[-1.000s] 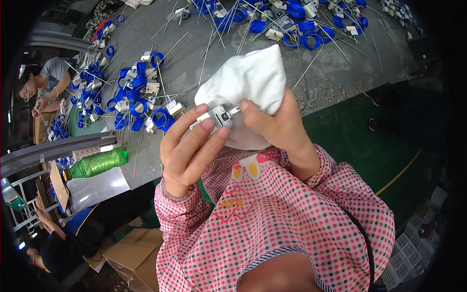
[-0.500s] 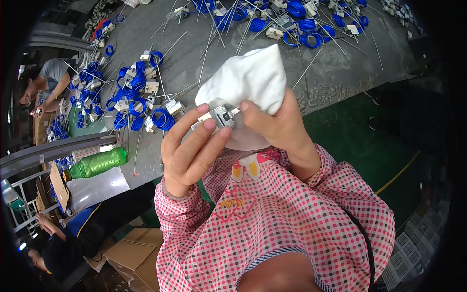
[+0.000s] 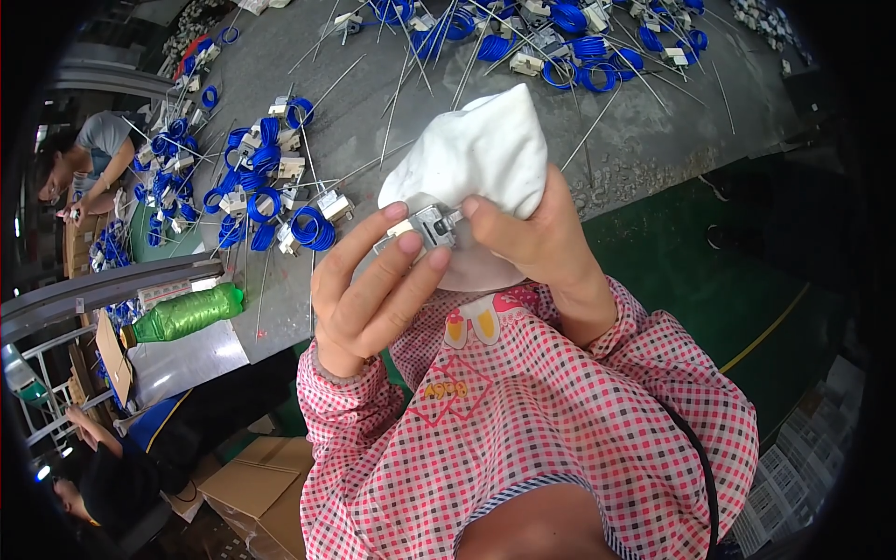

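Between my hands is a small thermostat (image 3: pixel 432 226) with a metal frame and a cream body. My left hand (image 3: pixel 369 285) grips it, with several fingertips spread along its near and left sides. In my right hand (image 3: pixel 537 233) is a bunched white cloth (image 3: pixel 476 154), which rises above the fingers. The right thumb presses at the thermostat's right end, by its small metal tip. Below the thermostat a pale translucent sheet (image 3: pixel 481 269) shows; what holds it is hidden.
On the grey table (image 3: pixel 364 121) lie heaps of similar thermostats with blue coils (image 3: pixel 266 177) and thin metal rods. More blue coils (image 3: pixel 569 47) lie at the far side. A green bottle (image 3: pixel 191 313) rests at the left. Co-workers (image 3: pixel 107 154) are at the left; a cardboard box (image 3: pixel 257 485) stands lower left.
The thermostat and my left fingers have shifted slightly to the right and turned a little. The cloth's folds moved a bit; both holds stay the same.
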The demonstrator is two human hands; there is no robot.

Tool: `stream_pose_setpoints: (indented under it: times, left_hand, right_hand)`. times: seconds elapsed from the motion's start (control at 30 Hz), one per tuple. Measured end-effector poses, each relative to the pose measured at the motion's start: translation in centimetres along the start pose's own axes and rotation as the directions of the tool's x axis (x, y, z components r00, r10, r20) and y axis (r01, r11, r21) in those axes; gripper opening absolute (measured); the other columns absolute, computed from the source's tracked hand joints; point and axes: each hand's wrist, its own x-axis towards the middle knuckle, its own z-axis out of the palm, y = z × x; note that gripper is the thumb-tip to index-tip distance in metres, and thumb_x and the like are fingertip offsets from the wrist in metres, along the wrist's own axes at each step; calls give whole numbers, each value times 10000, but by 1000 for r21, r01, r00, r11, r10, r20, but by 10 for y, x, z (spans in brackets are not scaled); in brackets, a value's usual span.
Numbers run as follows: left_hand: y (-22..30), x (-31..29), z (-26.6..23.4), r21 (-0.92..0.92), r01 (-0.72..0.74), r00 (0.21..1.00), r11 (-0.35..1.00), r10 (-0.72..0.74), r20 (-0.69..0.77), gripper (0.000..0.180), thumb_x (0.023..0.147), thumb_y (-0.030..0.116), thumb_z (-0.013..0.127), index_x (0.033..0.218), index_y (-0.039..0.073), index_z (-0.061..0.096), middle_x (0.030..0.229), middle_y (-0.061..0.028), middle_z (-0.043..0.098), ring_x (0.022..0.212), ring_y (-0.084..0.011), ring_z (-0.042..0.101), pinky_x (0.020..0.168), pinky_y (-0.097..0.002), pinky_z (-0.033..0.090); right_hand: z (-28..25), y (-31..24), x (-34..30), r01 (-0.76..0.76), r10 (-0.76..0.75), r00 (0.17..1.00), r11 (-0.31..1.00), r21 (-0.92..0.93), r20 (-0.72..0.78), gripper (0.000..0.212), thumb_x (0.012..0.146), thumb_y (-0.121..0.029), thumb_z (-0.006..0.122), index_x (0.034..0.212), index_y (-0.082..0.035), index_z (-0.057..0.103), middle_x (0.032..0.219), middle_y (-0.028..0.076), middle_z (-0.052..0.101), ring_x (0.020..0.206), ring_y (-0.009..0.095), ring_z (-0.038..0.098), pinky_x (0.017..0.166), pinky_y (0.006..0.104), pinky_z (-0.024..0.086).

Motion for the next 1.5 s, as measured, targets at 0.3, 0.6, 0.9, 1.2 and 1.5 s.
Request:
stream_pose_setpoints:
  times: [0.3,0.6,0.9,1.2,1.5]
  left_hand:
    - [0,0,0,24,-10,1000,1000,10,1,354,559,45,657,901,124,608,935,-28,526,865,-253,560,578,-264,481]
    - [1,-2,-3,33,26,1000,999,-26,3,364,560,52,657,911,132,605,941,-20,528,868,-248,561,592,-261,475]
    - [1,-1,-3,44,19,1000,999,-19,-3,359,559,47,663,904,125,607,935,-24,531,866,-244,562,625,-259,471]
    - [0,-1,-2,18,47,999,999,-47,-17,378,539,15,665,900,112,607,923,-32,532,862,-253,561,648,-271,488]
    - [-3,-4,-3,39,14,1000,999,-14,0,375,540,22,654,901,109,611,923,-43,532,862,-260,560,644,-279,499]
  right_hand:
    - [-3,-3,1,-104,107,992,993,-52,71,431,704,-40,553,1104,46,419,999,82,529,921,119,496,796,253,393]
    - [0,0,0,4,-4,1000,1000,1,18,218,706,-74,544,898,26,518,796,24,557,719,60,498,602,218,424]
    - [3,-1,1,8,-6,999,999,-34,47,207,709,-73,541,893,17,518,795,31,560,725,62,506,607,222,427]
    - [0,6,1,73,-72,997,997,-34,30,213,707,-70,534,900,18,513,791,26,551,728,63,497,615,223,424]
    - [-4,10,2,107,-105,994,992,-60,34,234,714,-81,553,922,20,520,834,38,562,760,78,509,642,228,426]
